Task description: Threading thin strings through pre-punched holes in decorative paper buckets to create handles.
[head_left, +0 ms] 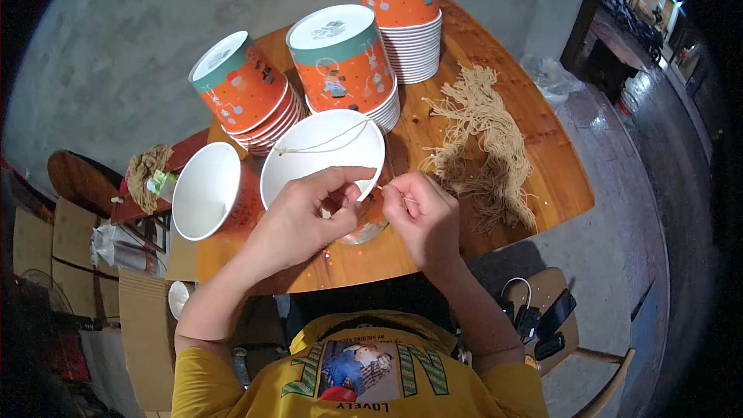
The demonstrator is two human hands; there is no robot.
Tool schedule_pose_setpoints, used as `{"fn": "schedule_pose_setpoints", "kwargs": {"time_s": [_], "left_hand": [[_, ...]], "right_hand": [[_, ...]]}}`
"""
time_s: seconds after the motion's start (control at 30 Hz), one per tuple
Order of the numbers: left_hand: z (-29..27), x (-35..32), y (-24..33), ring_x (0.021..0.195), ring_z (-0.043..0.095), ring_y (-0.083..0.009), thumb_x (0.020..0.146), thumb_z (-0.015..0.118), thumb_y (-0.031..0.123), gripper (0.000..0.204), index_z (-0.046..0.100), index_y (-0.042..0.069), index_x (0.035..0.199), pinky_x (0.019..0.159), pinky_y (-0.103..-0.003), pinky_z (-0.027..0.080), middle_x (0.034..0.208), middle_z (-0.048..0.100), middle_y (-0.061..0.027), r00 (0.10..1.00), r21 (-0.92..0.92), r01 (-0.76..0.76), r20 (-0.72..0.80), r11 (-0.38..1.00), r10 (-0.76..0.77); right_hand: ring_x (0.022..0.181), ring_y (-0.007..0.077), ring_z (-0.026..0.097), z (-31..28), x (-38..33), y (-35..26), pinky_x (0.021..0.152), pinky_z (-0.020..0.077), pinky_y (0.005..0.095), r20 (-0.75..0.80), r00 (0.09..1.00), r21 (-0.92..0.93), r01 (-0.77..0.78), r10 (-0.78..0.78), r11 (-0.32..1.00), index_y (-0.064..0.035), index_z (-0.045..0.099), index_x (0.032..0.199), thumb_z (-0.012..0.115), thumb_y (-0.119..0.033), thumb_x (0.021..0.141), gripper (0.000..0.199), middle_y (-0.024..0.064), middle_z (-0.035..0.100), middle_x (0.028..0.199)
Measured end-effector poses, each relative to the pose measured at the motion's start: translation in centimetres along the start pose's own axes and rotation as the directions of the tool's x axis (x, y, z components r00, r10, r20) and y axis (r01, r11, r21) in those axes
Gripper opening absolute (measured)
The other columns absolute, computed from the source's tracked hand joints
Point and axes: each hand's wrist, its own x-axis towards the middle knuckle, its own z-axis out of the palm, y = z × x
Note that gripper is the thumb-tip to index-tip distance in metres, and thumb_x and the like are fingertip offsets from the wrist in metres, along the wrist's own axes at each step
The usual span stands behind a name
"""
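A white paper bucket (309, 130) lies tilted on the table with its open mouth toward me. A thin beige string (329, 144) crosses its mouth from one side to the other. Curled at the bucket's lower right rim, my left hand (306, 213) is closed on the rim, and its fingertips partly hide it. Close beside it on the right, my right hand (424, 213) pinches a string, with a short pale end showing past the fingers. What passes between the two hands is too small to make out fully.
Stacks of upside-down orange and green paper buckets (340, 70) stand behind. A bundle of beige strings (487, 147) lies at the right on the wooden table (557, 178). Another white bucket (205, 190) sits at the left edge. A stool (553, 306) with a phone and chargers stands lower right.
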Motion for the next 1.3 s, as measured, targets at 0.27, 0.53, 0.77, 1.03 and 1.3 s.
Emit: {"fn": "schedule_pose_setpoints", "kwargs": {"time_s": [0.27,0.53,0.77,1.03,1.3], "left_hand": [[0.3,-0.1,0.3,0.068,0.05,-0.0058,0.082,0.056,0.005,0.038,0.057,0.001,0.12,0.065,-0.021,0.045,0.08,0.058,-0.0007,1.0,0.02,-0.004,0.029,1.0,0.003],[1.0,1.5,-2.1,0.069,0.054,-0.0128,0.092,0.053,0.015,0.025,0.057,0.001,0.113,0.066,-0.028,0.046,0.076,0.059,-0.0066,0.992,0.023,-0.03,0.123,0.999,0.027],[1.4,3.0,-1.4,0.069,0.056,-0.0172,0.092,0.053,0.016,0.017,0.052,0.0,0.092,0.065,-0.032,0.046,0.075,0.059,-0.0124,0.987,0.151,-0.022,0.159,0.988,-0.002],[0.6,3.5,-1.3,0.074,0.057,-0.0112,0.095,0.048,0.014,0.011,0.046,0.005,0.089,0.069,-0.025,0.049,0.089,0.062,-0.0086,0.992,-0.52,0.111,0.111,0.847,-0.062],[1.0,3.9,-2.4,0.086,0.059,-0.013,0.092,0.056,0.01,0.014,0.053,0.001,0.102,0.08,-0.027,0.048,0.092,0.062,-0.0074,0.973,-0.542,0.137,0.23,0.829,-0.01]], "right_hand": [[0.056,0.0218,0.057,-0.2,-0.1,0.2,0.052,0.0457,0.0332,0.011,1.0,-0.03,0.021,-0.02,0.999,-0.005,0.056,0.083,0.067,-0.007,0.079,0.012,0.0103,0.058,0.073],[0.055,0.0213,0.056,-0.4,-0.2,0.7,0.052,0.0453,0.0331,0.077,0.997,-0.015,-0.025,0.026,1.0,-0.0048,0.055,0.084,0.065,-0.006,0.079,0.011,0.0105,0.056,0.07],[0.056,0.0175,0.053,-0.5,-0.3,1.5,0.052,0.0429,0.0299,0.113,0.991,0.042,-0.082,0.077,0.996,-0.0021,0.056,0.084,0.063,-0.003,0.082,0.007,0.0096,0.055,0.068],[0.072,0.0251,0.06,-3.3,0.9,1.9,0.067,0.0482,0.0341,0.373,0.922,0.036,-0.13,0.107,0.991,-0.0007,0.059,0.083,0.061,-0.017,0.087,0.017,0.0137,0.059,0.079],[0.063,0.011,0.05,-4.4,2.7,1.6,0.058,0.0426,0.0266,0.514,0.848,0.158,-0.241,0.128,0.958,-0.0025,0.058,0.083,0.064,-0.014,0.086,0.013,0.004,0.054,0.072]]}}
